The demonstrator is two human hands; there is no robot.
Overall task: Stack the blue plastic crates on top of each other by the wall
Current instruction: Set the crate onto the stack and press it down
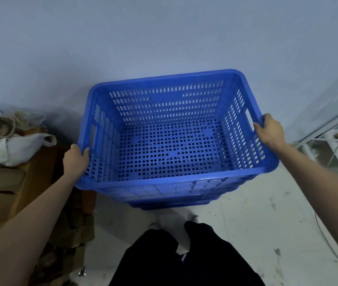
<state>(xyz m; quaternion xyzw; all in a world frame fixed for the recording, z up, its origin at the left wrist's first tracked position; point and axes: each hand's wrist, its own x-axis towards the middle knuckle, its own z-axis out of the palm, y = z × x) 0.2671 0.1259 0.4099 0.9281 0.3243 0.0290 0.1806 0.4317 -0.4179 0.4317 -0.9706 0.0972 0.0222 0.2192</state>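
Observation:
A blue perforated plastic crate [174,180] fills the middle of the head view, right by the pale wall [164,38]. My left hand [76,159] grips its left rim near the front corner. On the opposite rim, my right hand [270,130] is closed beside the handle slot. The crate is empty inside. Under its front edge, the rims of more blue crates [174,201] show, nested beneath it. Whether the top crate rests fully on them I cannot tell.
Cardboard boxes [3,190] and a white cloth bag [13,145] pile up at the left, close to the crate. A white metal frame [329,137] stands at the right. My legs in black trousers [184,259] are on the white floor [267,213].

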